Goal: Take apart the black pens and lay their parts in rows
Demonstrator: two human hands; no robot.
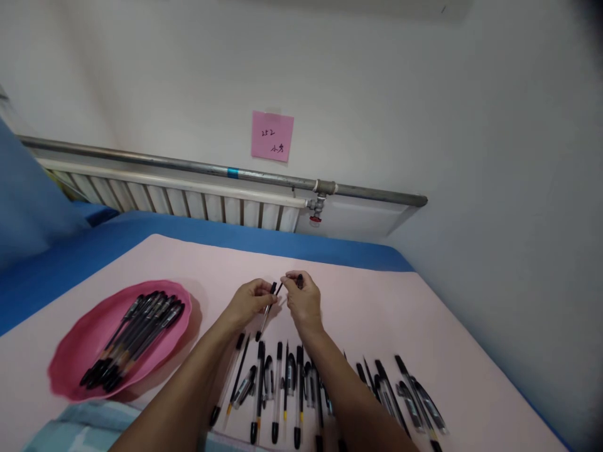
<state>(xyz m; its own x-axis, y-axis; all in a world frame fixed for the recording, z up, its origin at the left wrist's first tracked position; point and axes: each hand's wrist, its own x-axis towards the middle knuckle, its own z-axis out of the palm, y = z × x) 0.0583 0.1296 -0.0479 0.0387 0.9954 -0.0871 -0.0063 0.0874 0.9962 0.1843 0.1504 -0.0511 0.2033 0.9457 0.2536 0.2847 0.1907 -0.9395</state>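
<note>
My left hand (pixel 254 300) is closed on a clear pen barrel (pixel 266 320) with black ends, held slanted above the table. My right hand (pixel 305 304) is closed beside it, its thumb and finger pinching a thin dark pen refill (pixel 279 289) whose lower end is close to the barrel's top. A black pen cap (pixel 300 281) shows among the right hand's fingers. Below both hands lie several pen barrels (pixel 277 392), thin refills (pixel 286 383) and clear caps with black clips (pixel 245 384), laid out in a row. My right forearm hides part of that row.
A pink oval basket (pixel 179 342) at the left holds several assembled black pens (pixel 136 333). Pale pink sheeting (pixel 377 301) covers the blue tabletop (pixel 358 250). Behind stand a white radiator (pixel 211 204), a metal pipe (pixel 179 164) and a wall with a pink note (pixel 272 136).
</note>
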